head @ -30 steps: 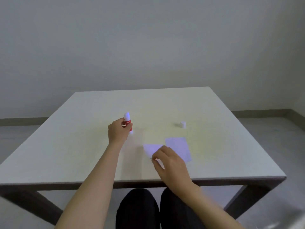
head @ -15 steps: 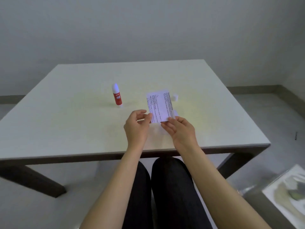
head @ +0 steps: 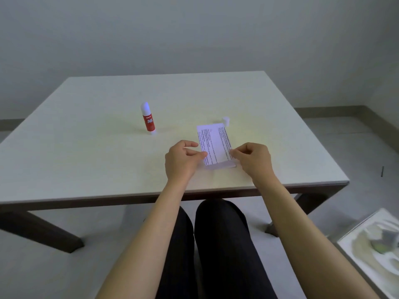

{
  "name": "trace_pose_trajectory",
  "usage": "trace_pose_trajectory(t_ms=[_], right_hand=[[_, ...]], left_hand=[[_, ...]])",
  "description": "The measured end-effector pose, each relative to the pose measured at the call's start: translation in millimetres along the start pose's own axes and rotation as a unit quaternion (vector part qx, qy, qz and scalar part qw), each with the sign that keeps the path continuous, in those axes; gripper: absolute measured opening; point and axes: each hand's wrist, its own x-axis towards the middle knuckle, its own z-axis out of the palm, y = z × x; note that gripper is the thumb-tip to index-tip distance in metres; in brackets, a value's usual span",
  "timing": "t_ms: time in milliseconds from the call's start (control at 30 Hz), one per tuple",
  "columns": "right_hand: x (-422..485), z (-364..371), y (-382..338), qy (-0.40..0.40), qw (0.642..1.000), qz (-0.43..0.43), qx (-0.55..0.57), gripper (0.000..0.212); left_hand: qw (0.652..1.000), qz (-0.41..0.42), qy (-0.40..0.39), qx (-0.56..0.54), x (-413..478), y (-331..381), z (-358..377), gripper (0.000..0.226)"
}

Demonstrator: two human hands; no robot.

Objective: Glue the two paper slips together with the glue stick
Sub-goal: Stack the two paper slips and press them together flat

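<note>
A printed paper slip is held tilted above the table, its text side facing me. My left hand pinches its lower left edge and my right hand pinches its lower right edge. Under it a second, plain slip lies flat on the table, with only its near edge showing. The red glue stick stands upright and uncapped to the left, apart from both hands. Its small white cap sits just behind the held slip.
The pale table has its front edge close below my hands. My dark-trousered legs are under it. A light tray-like object lies on the floor at the lower right.
One second ago my left hand held the glue stick and my right hand touched the flat slips. The glue stick now stands alone, and both hands hold the printed slip lower over the plain one.
</note>
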Motion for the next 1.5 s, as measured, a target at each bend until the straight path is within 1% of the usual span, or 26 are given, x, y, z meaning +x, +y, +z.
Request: trace_pose_trajectory(t_ms=[133,233,667,900,967,1000,1033,1067,1133,1167,1233,1333,1500], right_hand=[[2,0,3,-0.002,0.997,-0.026,-0.071,0.013],[2,1,4,-0.011,0.993,-0.048,-0.111,0.013],[0,6,6,-0.003,0.980,-0.079,-0.182,0.011],[-1,8,6,-0.001,0.978,-0.079,-0.195,0.009],[-1,8,6,-0.010,0.974,-0.094,-0.205,0.013],[-1,7,5,-0.020,0.969,-0.105,-0.222,0.021],[0,7,5,-0.030,0.963,-0.110,-0.244,0.031],[1,7,5,-0.039,0.957,-0.110,-0.265,0.036],[2,8,4,-0.045,0.947,-0.107,-0.299,0.031],[1,9,4,-0.044,0.941,-0.106,-0.319,0.028],[0,10,4,-0.045,0.919,-0.121,-0.372,0.026],[0,12,4,-0.050,0.891,-0.166,-0.419,0.028],[4,36,1,-0.086,0.871,-0.216,-0.433,0.028]], left_hand=[[0.999,0.008,-0.002,0.043,1,-1,4,0.027],[0.998,0.010,0.000,0.058,1,-2,5,0.033],[0.995,0.022,0.004,0.099,0,-1,6,0.035],[0.986,0.071,0.021,0.147,-3,-2,12,0.038],[0.980,0.108,0.028,0.163,-3,-7,13,0.039],[0.976,0.137,0.022,0.169,-2,-9,13,0.039],[0.968,0.170,0.002,0.185,0,-10,13,0.040],[0.953,0.204,-0.033,0.220,4,-11,12,0.043],[0.907,0.251,-0.118,0.318,16,-10,7,0.048],[0.889,0.252,-0.159,0.348,21,-9,4,0.049],[0.877,0.223,-0.220,0.364,28,-9,-2,0.052],[0.871,0.212,-0.235,0.375,34,-11,-12,0.056],[0.863,0.199,-0.229,0.404,45,-15,-38,0.060]])
